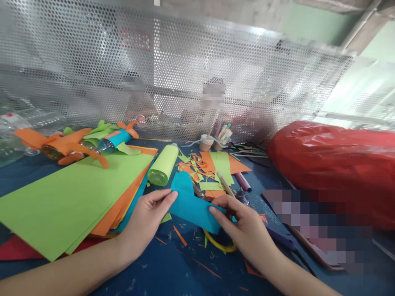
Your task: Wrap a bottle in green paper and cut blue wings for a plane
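Note:
A blue paper piece [197, 209] is held up between both hands, with a rounded flap standing at its upper left. My left hand [151, 213] pinches its left end between thumb and fingers. The right end is pinched by my right hand [237, 218]. Below the paper, scissors with a yellow handle [220, 245] lie partly hidden. Just behind it stands a bottle wrapped in light green paper [163, 164], tilted on its side. Orange and green paper scraps [194, 164] are scattered beyond the hands.
Stacked coloured sheets [92, 185] lie at left, with orange-and-blue bottle crafts [115, 139] behind. Two cups [206, 142] stand at the back by a perforated metal screen [185, 61]. A red plastic bag [333, 164] fills the right. A purple marker [243, 181] is near the scraps.

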The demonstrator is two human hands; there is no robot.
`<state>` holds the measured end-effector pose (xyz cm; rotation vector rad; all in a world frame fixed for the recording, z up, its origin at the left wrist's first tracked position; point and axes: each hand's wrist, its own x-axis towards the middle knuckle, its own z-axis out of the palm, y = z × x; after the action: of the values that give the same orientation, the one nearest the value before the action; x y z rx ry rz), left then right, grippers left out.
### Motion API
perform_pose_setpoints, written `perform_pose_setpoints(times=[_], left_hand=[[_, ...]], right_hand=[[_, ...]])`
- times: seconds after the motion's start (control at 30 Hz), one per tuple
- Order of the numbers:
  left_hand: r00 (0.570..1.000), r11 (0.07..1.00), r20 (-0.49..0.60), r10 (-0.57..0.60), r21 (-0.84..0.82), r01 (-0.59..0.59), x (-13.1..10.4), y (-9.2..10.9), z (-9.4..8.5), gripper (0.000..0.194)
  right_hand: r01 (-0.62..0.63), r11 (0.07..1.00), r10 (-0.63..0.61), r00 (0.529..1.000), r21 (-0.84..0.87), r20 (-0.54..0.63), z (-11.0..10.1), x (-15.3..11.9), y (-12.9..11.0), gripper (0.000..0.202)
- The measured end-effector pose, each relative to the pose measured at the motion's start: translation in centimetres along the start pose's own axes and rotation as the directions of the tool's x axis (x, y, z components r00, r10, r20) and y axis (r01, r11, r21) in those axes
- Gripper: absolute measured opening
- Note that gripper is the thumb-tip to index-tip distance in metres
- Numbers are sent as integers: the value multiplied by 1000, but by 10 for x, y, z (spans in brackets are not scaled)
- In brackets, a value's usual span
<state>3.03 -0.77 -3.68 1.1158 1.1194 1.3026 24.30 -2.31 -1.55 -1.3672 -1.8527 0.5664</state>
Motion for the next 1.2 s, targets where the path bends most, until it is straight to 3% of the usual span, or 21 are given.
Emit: perform_pose_setpoints(times=[0.13,0.33,0.7,0.9,1.2], left_hand=[[999,999,21,38,17,-38,0,1,-1,22],[993,995,71,90,43,-93,1,1,-2,20],[995,995,62,84,49,-87,0,7,1,22],[994,994,61,86,63,-90,2,3,0,25],[996,997,70,49,55,-53,3,-2,0,31]], right_hand=[[71,993,-72,997,-95,-7,-4,-1,-2,17],[67,979,-71,997,-191,-12,-7,4,0,21],[68,979,-65,998,-194,26,-7,6,1,22],[123,970,-124,992,-208,7,-10,6,-5,24],[101,974,-104,995,-204,-4,-13,8,-5,27]])
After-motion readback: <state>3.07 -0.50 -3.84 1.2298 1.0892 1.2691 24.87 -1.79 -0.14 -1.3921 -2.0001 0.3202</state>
